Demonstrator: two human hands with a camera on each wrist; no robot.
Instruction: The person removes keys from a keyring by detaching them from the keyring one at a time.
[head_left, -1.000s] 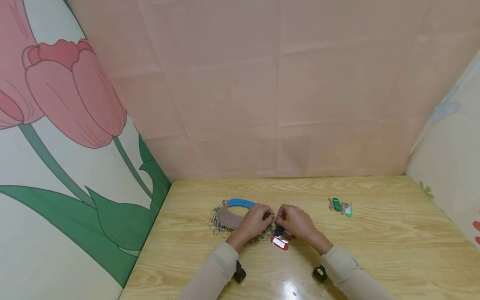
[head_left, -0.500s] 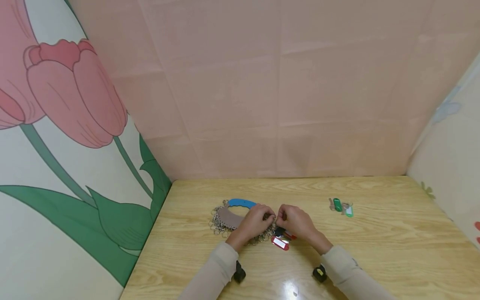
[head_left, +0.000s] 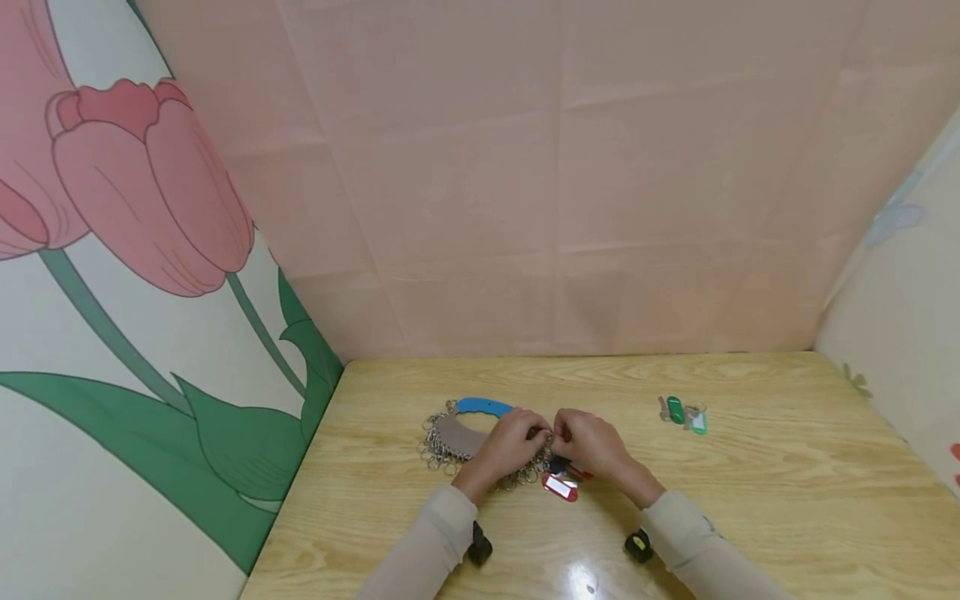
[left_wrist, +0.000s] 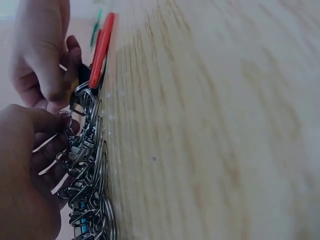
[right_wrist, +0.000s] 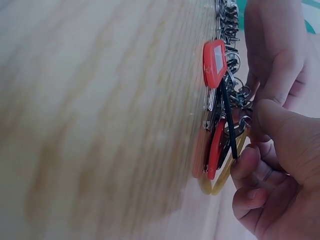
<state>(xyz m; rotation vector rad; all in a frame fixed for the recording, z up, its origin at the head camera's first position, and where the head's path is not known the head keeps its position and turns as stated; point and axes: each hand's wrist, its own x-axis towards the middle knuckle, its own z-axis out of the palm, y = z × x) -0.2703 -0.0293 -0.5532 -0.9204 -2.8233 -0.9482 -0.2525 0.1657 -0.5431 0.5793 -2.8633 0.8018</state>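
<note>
A crescent-shaped ring holder with a blue handle [head_left: 483, 406] and a brown plate [head_left: 456, 435] lies on the table, hung with many metal rings [left_wrist: 100, 165]. My left hand [head_left: 510, 442] pinches a small ring at the holder's right end, seen in the left wrist view. My right hand [head_left: 595, 443] meets it there, thumb and forefinger pinched on the ring area; the exact contact is partly hidden. Beneath the right hand are red tags [right_wrist: 215, 64], a black piece [right_wrist: 228, 120] and a yellow one [right_wrist: 222, 180].
Two green tags [head_left: 676, 409] with brown pieces lie on the table [head_left: 765, 467] at the back right. Black wrist devices [head_left: 479, 546] show by both forearms. A pink cloth wall [head_left: 465, 208] stands behind, with a tulip-printed panel [head_left: 150, 192] at left.
The right hand's fingers have shifted slightly near the ring, and the yellow piece beside them is no longer visible in the head view. The left hand holds its place.
</note>
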